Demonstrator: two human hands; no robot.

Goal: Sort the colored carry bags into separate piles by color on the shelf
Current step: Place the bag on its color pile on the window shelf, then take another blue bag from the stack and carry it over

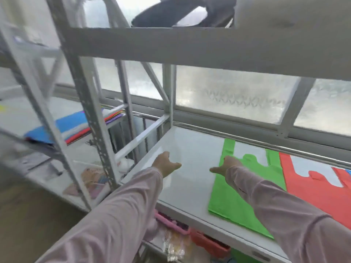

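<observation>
**Green bag under the right hand, red bag cut off**

Blur softens everything. The right hand lies flat on the green bag, thumb spread and fingers foreshortened. The left hand is spread and empty at the shelf; contact is unclear. The green bag's handles point away, its long axis front to back. Right of the hands, the frame crops the red bag.

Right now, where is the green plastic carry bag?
The green bag lies flat on the white shelf board, right of centre in the head view, under the right hand, a red carry bag to its right.
</observation>
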